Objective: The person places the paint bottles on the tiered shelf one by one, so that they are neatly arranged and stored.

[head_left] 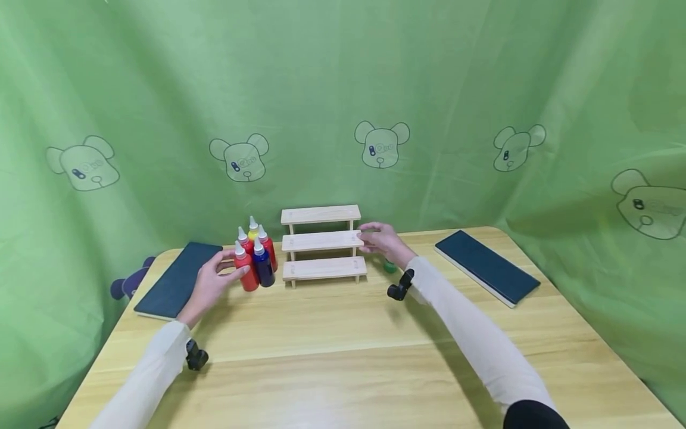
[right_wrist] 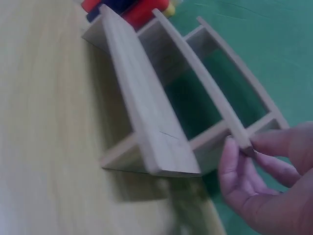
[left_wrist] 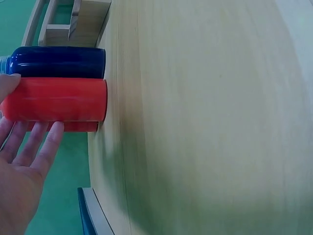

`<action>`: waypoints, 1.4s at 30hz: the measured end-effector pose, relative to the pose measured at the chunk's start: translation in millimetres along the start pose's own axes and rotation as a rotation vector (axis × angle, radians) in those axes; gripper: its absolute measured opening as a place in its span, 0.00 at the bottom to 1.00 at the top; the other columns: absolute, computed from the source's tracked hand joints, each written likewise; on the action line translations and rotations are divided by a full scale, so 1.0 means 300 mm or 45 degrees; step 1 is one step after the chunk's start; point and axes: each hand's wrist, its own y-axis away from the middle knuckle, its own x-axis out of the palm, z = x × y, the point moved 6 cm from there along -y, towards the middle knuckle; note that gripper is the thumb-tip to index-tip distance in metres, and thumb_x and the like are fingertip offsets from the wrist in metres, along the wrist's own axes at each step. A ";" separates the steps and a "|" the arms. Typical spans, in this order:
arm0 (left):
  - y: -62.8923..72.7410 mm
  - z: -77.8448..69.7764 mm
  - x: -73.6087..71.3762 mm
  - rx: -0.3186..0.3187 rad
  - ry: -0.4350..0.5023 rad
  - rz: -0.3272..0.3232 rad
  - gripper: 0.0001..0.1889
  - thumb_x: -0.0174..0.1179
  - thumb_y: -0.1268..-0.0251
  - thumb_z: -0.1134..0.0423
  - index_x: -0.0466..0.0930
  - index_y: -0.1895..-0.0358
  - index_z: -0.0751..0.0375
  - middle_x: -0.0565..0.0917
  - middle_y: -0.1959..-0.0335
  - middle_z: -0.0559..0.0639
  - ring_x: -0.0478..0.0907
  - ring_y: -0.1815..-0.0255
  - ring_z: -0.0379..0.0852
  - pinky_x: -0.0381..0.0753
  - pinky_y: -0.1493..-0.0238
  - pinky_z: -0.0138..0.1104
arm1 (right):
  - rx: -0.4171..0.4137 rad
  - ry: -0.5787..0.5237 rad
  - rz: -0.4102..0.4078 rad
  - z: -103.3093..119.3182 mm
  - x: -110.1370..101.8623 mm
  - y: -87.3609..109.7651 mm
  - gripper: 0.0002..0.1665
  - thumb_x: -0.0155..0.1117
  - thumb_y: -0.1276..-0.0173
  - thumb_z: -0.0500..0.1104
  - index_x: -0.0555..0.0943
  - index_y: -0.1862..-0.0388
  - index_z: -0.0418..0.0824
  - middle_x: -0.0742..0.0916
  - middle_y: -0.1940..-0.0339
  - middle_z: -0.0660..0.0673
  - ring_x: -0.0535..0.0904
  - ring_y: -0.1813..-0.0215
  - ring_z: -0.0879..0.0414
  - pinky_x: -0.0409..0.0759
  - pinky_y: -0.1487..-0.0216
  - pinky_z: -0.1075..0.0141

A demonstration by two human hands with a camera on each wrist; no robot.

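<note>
1. Shelf (head_left: 320, 241), three-stepped and wooden, between the two hands on the table (head_left: 343, 333); at its right end, right hand (head_left: 383, 241), thumb and fingers pinching the tip of the middle step (right_wrist: 202, 78).
2. Left of the shelf, front red bottle (head_left: 248, 276), upright; on the side farther from the shelf, left hand (head_left: 210, 282), thumb and fingers bent round the bottle.
3. Between that hold and the shelf, crowded close together: blue bottle (head_left: 264, 268) and right red bottle (head_left: 270, 251); behind them, rear red bottle (head_left: 246, 243) and yellow bottle (head_left: 253, 233).
4. Farther left of the shelf, beyond the left hand, left dark slab (head_left: 179, 277); well apart to the shelf's right, right dark slab (head_left: 485, 267); behind the shelf, green curtain (head_left: 316, 89) with printed bear faces.
5. Right of the shelf, green object (head_left: 389, 267), mostly hidden by the right hand, kind impossible to tell; yellow bottle largely covered by the red ones; bottles beyond the shelf blurred and cut off in the right wrist view.
</note>
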 end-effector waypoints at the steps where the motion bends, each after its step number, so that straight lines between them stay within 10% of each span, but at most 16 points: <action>1: 0.000 0.001 0.001 -0.005 -0.006 0.007 0.28 0.71 0.30 0.63 0.73 0.33 0.70 0.78 0.34 0.68 0.78 0.34 0.65 0.78 0.49 0.18 | 0.007 0.022 0.006 0.004 0.000 0.001 0.29 0.63 0.24 0.32 0.70 0.27 0.30 0.82 0.54 0.43 0.81 0.62 0.58 0.87 0.55 0.72; 12: 0.004 0.004 -0.004 -0.017 0.003 0.014 0.27 0.70 0.29 0.62 0.73 0.32 0.69 0.77 0.33 0.67 0.77 0.33 0.64 0.77 0.48 0.18 | 0.100 -0.050 0.048 -0.013 0.019 -0.027 0.27 0.67 0.27 0.32 0.70 0.33 0.30 0.82 0.56 0.45 0.82 0.64 0.59 0.88 0.52 0.70; 19: 0.028 0.003 -0.039 -0.014 0.081 -0.079 0.29 0.72 0.31 0.61 0.76 0.32 0.69 0.81 0.36 0.62 0.82 0.45 0.37 0.82 0.49 0.20 | 0.102 -0.103 0.074 -0.018 0.020 -0.032 0.18 0.65 0.26 0.30 0.72 0.42 0.34 0.83 0.59 0.45 0.83 0.65 0.57 0.88 0.55 0.70; 29: 0.027 -0.163 -0.132 0.041 0.020 -0.166 0.31 0.71 0.30 0.51 0.75 0.29 0.61 0.82 0.39 0.47 0.79 0.45 0.27 0.81 0.50 0.19 | 0.093 -0.028 0.070 -0.016 0.012 -0.041 0.19 0.67 0.27 0.32 0.73 0.42 0.34 0.82 0.59 0.45 0.82 0.65 0.57 0.88 0.55 0.69; 42: -0.070 -0.384 -0.107 0.199 -0.001 -0.135 0.28 0.70 0.29 0.51 0.77 0.31 0.59 0.82 0.36 0.54 0.80 0.43 0.34 0.82 0.46 0.21 | 0.063 0.042 0.065 0.003 0.019 -0.029 0.30 0.66 0.27 0.32 0.67 0.30 0.29 0.80 0.56 0.45 0.79 0.63 0.58 0.87 0.52 0.69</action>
